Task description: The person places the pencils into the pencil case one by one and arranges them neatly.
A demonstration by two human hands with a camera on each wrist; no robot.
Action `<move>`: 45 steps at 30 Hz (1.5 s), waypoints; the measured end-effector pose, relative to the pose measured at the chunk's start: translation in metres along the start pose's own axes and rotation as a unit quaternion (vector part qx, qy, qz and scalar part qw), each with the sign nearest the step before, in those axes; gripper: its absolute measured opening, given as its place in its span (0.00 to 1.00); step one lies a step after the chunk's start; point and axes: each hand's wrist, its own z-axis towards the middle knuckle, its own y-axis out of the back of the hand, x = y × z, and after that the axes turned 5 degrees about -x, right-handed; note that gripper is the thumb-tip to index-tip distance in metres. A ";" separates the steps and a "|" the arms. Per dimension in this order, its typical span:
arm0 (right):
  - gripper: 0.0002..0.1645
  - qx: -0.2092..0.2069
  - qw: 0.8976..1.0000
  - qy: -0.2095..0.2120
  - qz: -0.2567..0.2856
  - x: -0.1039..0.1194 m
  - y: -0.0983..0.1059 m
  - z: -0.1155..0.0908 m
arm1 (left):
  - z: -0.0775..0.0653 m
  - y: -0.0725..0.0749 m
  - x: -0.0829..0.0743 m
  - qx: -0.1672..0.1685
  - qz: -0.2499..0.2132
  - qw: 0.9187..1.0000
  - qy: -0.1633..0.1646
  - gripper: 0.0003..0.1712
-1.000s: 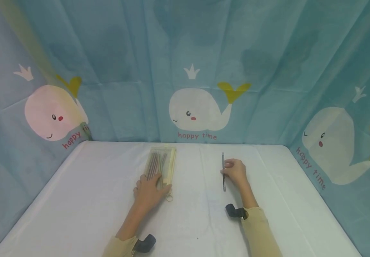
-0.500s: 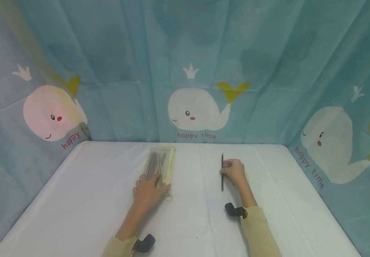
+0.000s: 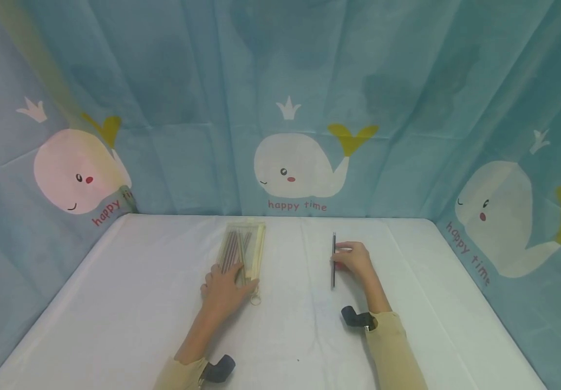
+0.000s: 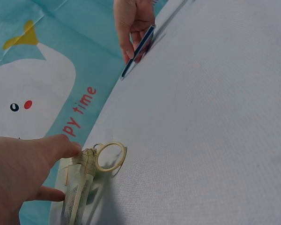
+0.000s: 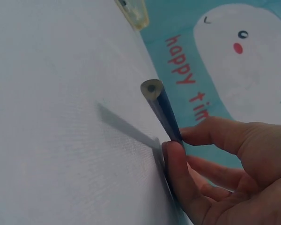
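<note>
My right hand (image 3: 357, 259) pinches a dark pencil (image 3: 333, 276) between thumb and fingers, just over the white table. In the right wrist view the flat, unsharpened end of the pencil (image 5: 152, 88) shows pale wood round a dark core. My left hand (image 3: 224, 292) holds the near end of a see-through pencil case (image 3: 262, 241) with yellow trim, its thumb at the right corner. Several more pencils (image 3: 232, 247) show at the case, one lying aslant; whether that one is inside I cannot tell. A ring (image 4: 111, 157) hangs from the case's near corner.
The table (image 3: 280, 336) has a white cloth cover. Behind and at both sides hangs a blue curtain (image 3: 188, 162) with whale prints. Each wrist carries a black camera mount (image 3: 219, 369).
The lower end of the pencil in my right hand has swung slightly to the left. My right hand has barely shifted, and my left hand and the pencil case stay in place.
</note>
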 end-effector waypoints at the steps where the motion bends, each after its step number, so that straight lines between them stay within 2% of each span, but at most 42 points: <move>1: 0.31 0.002 1.000 -0.003 0.003 0.000 0.000 0.000 | 0.000 0.000 0.000 0.000 -0.001 1.000 0.001 0.42; 7: 0.31 0.011 1.000 -0.003 0.019 0.000 -0.001 0.000 | 0.000 0.001 -0.001 0.003 -0.003 1.000 0.002 0.42; 16: 0.31 0.038 0.997 0.018 0.067 0.000 -0.004 -0.001 | 0.001 -0.001 0.000 -0.002 -0.007 1.000 0.002 0.42; 25: 0.31 0.061 0.994 0.035 0.089 0.001 -0.010 -0.002 | 0.001 -0.003 0.001 0.002 -0.006 1.000 0.002 0.42; 45: 0.30 0.096 0.990 0.073 0.070 0.012 -0.027 -0.010 | -0.001 0.002 -0.001 0.000 -0.001 1.000 -0.001 0.42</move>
